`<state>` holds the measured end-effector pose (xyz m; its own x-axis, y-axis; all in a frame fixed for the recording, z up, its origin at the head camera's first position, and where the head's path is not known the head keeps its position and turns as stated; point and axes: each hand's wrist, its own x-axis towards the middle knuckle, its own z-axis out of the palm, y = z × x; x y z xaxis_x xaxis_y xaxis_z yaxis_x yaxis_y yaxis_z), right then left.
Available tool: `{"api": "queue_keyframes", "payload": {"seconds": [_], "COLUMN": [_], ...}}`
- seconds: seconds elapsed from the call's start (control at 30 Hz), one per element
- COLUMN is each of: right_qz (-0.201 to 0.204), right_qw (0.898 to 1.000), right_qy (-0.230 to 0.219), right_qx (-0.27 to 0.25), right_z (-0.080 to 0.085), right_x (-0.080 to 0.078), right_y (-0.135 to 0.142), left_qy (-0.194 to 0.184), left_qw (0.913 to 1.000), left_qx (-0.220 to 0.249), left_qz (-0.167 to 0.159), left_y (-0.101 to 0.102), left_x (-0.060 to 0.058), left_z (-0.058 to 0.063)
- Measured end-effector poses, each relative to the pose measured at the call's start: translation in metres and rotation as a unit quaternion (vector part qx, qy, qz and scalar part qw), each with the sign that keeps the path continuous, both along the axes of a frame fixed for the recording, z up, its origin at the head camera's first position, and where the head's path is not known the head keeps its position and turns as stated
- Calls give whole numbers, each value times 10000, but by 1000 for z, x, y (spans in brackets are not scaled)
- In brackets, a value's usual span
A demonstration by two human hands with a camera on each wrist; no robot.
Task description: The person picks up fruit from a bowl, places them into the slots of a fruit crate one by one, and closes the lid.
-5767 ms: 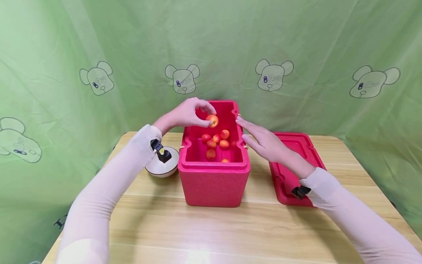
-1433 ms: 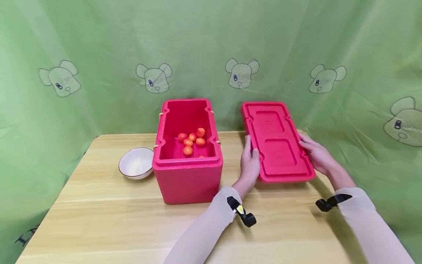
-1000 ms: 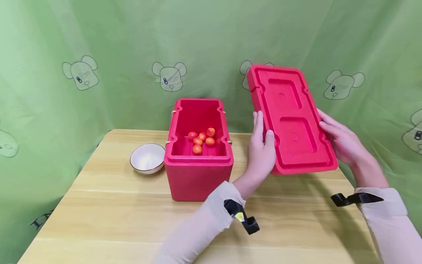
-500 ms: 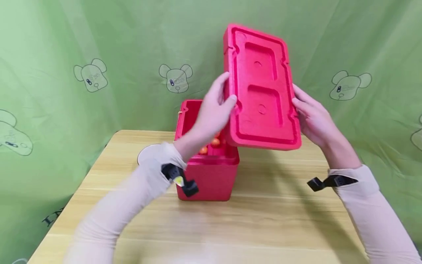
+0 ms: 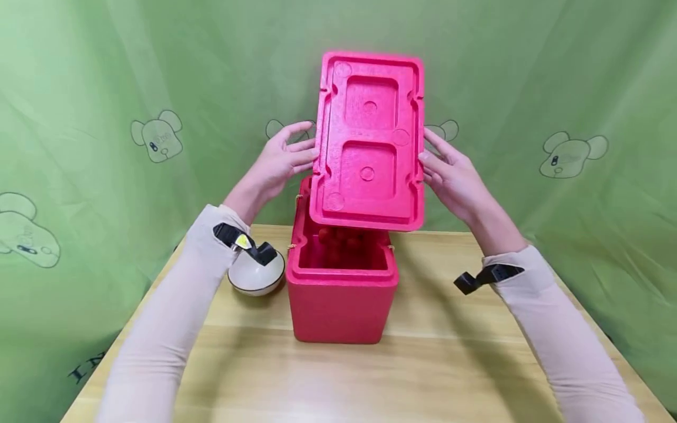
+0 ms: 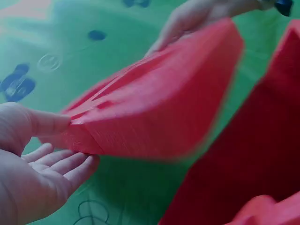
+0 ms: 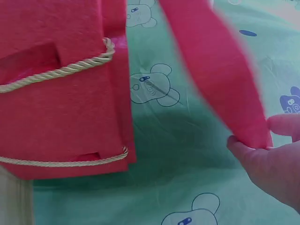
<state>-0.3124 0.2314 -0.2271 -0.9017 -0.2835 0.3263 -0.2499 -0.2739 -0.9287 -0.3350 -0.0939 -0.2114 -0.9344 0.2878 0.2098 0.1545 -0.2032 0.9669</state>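
A red foam lid hangs tilted above the open red foam box, its recessed underside facing the head camera. My left hand pinches the lid's left edge; in the left wrist view the thumb lies on one face and the fingers under the other. On the opposite edge my right hand pinches the lid between thumb and fingers, as the right wrist view also shows. Several small orange-red fruits lie inside the box, shaded and partly hidden by the lid.
A white bowl with a dark rim stands left of the box, partly behind my left wrist strap. Rope loops run along the box's side. A green curtain hangs behind the wooden table.
A fruit held earlier by the left hand has been let go. Both hands have taken the lid from the table on the right, raised it and carried it left over the box.
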Motion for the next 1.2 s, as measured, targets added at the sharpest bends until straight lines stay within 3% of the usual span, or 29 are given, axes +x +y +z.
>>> {"api": "queue_keyframes", "payload": {"seconds": [0.17, 0.4, 0.53, 0.63, 0.77, 0.87, 1.07, 1.2], "right_qz": [26, -267, -684, -745, -196, 141, 123, 261], "right_qw": [9993, 9936, 9895, 9904, 9952, 9954, 9972, 9975], "right_qy": [262, 794, 738, 554, 490, 413, 461, 626], "right_qx": [-265, -764, -1039, -1020, -827, -857, -570, -202], "right_z": [6, 14, 18, 19, 17, 13, 8, 9], "right_x": [-7, -6, -4, -1, -1, 0, 1, 3], "right_y": [-11, -33, -46, -54, -62, -65, -66, -66], "left_qy": [256, 866, 1116, 1307, 1578, 1553, 1080, 1262], "left_qw": [9990, 9909, 9854, 9813, 9794, 9833, 9914, 9888], "left_qx": [377, 968, 1242, 1384, 1241, 897, -54, -265], "left_qz": [-35, 358, 342, 291, 224, 301, 733, 754], "left_y": [-9, -7, -2, 0, 2, 4, 3, -4], "left_x": [-3, 8, 14, 17, 17, 19, 25, 24], "left_z": [5, 17, 18, 16, 12, 9, 6, 0]}}
